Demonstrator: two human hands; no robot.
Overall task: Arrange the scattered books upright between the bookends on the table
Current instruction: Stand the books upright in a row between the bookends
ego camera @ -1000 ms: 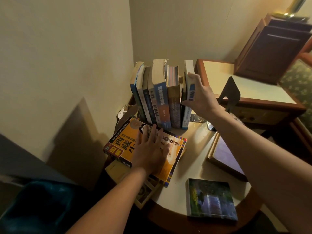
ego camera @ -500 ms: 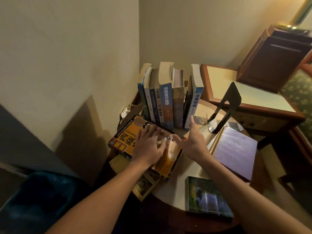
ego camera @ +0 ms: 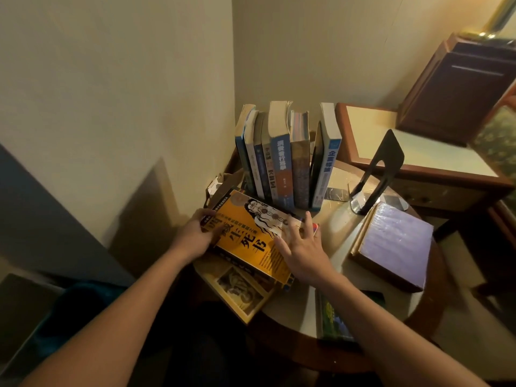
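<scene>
Several books stand upright in a row (ego camera: 284,160) at the back of the round table (ego camera: 343,230); the white-and-blue one (ego camera: 328,155) at the right end leans left. A black bookend (ego camera: 384,166) stands apart to their right. An orange book (ego camera: 248,238) lies on a tan book (ego camera: 240,291) at the table's left edge. My left hand (ego camera: 195,236) grips the orange book's left edge. My right hand (ego camera: 301,247) rests on its right side with the fingers spread. A purple book (ego camera: 396,247) lies flat at the right, and a green book (ego camera: 332,319) lies partly under my right forearm.
The table sits in a wall corner. A wood-framed side table (ego camera: 418,160) with a dark brown box (ego camera: 460,88) stands behind it on the right. A dark blue bin (ego camera: 75,314) is on the floor at the lower left.
My right hand left the upright white-and-blue book and came down onto the orange book. My left hand slid from flat on the cover to its left edge.
</scene>
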